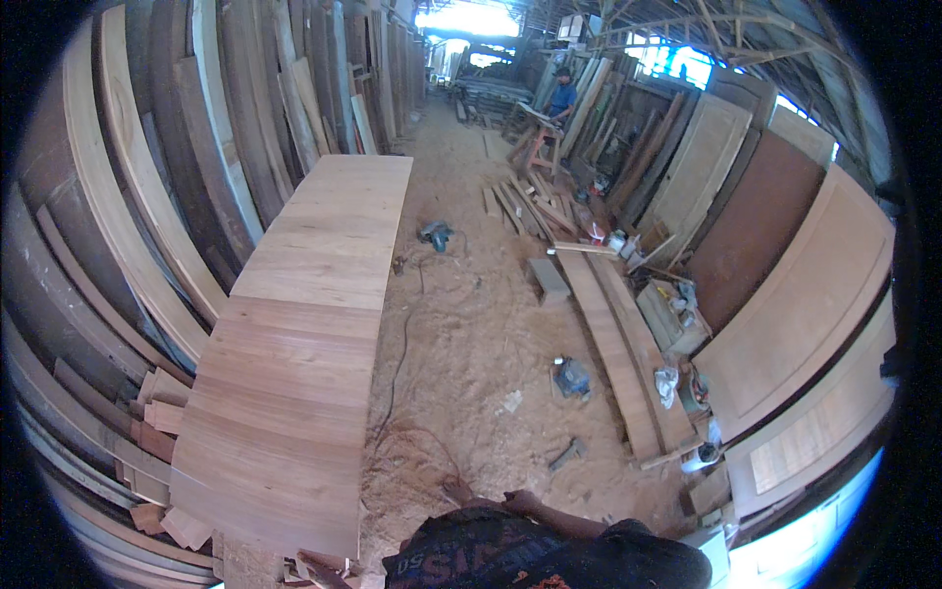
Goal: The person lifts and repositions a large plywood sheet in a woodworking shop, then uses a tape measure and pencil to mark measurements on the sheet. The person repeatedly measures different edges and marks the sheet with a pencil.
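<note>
My left hand (316, 566) is low in the picture, at the near end of a long wooden panel (285, 363). It seems to be at the panel's edge, but I cannot tell whether it grips it. The panel has a pale far half and a redder, striped near half. My right hand (522, 502) is in front of my dark shirt, with the forearm coming from the right. Its fingers are too small and dim to make out. Nearest to it on the sawdust-covered floor lies a hammer-like tool (566, 454).
A teal power tool (436, 236) and a blue one (571, 377) sit on the floor, and a dark cord (400, 378) runs beside the panel. Long planks (613, 344) lie to the right. Boards (157, 167) lean along the left wall. A co-worker (561, 98) is far back.
</note>
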A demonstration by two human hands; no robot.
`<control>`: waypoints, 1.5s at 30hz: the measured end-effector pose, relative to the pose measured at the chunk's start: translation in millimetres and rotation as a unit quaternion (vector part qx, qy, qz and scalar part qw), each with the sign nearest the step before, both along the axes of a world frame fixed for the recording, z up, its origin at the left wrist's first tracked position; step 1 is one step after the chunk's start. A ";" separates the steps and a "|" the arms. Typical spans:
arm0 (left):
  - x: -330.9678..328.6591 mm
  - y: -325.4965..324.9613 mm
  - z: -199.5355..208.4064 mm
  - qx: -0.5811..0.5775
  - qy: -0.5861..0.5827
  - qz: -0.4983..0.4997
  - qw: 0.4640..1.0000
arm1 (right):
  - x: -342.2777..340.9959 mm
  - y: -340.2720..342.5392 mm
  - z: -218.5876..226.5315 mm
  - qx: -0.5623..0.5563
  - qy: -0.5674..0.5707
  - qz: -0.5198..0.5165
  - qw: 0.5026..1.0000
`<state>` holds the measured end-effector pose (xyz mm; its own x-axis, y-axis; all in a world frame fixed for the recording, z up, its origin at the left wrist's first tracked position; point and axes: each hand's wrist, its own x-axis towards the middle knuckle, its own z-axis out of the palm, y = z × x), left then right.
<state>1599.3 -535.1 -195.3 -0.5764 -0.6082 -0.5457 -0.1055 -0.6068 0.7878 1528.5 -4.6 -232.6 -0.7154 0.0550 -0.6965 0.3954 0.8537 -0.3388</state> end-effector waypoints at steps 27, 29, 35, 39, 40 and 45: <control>25.1 20.9 -6.1 0.301 -0.003 0.006 0.954 | -0.1 18.4 -19.5 0.026 -0.031 -0.038 0.998; 26.6 16.9 -11.5 0.288 -0.016 0.000 0.958 | 1.3 22.5 -7.8 0.010 -0.041 -0.034 0.999; 42.3 15.9 -19.8 0.278 0.034 0.030 0.960 | 0.3 29.6 -10.4 0.023 -0.050 -0.055 0.997; 37.9 23.7 -35.0 0.276 0.119 0.031 0.953 | -1.5 41.7 -34.5 0.030 -0.073 -0.068 0.995; 35.6 26.9 -37.1 0.259 0.140 0.038 0.955 | -2.4 45.1 -40.1 0.021 -0.059 -0.062 0.996; 28.2 50.8 -28.8 0.284 0.115 0.114 0.945 | -10.8 57.0 -52.8 0.043 -0.062 -0.049 0.996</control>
<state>1627.5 -484.3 -224.1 -0.6089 -0.3773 -0.6978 0.2130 -0.9251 0.3142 1517.7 52.4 -285.5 -0.6125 0.1825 -0.7691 0.5118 0.8331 -0.2099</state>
